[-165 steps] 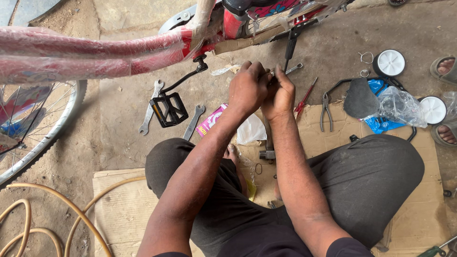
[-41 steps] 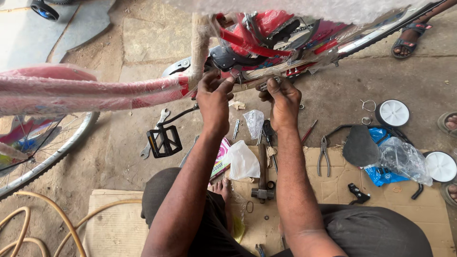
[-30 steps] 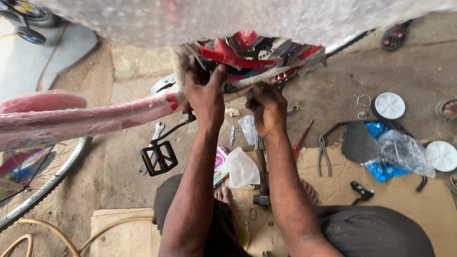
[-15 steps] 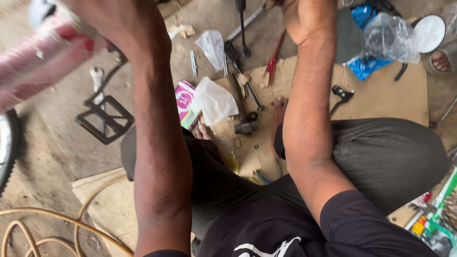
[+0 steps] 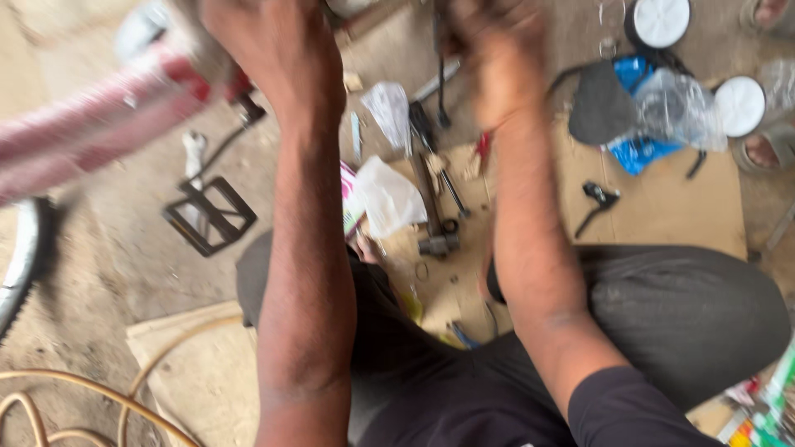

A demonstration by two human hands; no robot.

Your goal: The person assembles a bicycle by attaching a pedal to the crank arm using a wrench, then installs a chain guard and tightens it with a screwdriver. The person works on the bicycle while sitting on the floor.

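Observation:
Both my arms reach up to the top of the blurred head view. My left hand (image 5: pixel 277 58) lies over the joint of a bicycle frame (image 5: pixel 91 136) wrapped in pink plastic; its fingers run out of sight past the top edge. My right hand (image 5: pixel 497 54) is smeared by motion, curled beside a thin dark rod (image 5: pixel 437 74) that hangs from the bicycle. Whether either hand grips anything is not visible. Below the frame, a black pedal (image 5: pixel 209 217) on its crank rests on the ground.
I sit on cardboard (image 5: pixel 671 207) with tools (image 5: pixel 435 207), a white plastic bag (image 5: pixel 389 199) and a black brake lever (image 5: pixel 598 201) on it. A black saddle (image 5: pixel 600 108), blue plastic (image 5: pixel 638 153) and two white wheels (image 5: pixel 739 103) lie at right. A tyre (image 5: pixel 21 265) and hose (image 5: pixel 58 385) are at left.
My hands rose from in front of me to the bicycle above. The camera swung down towards my lap and is tilting back up; the picture is now blurred.

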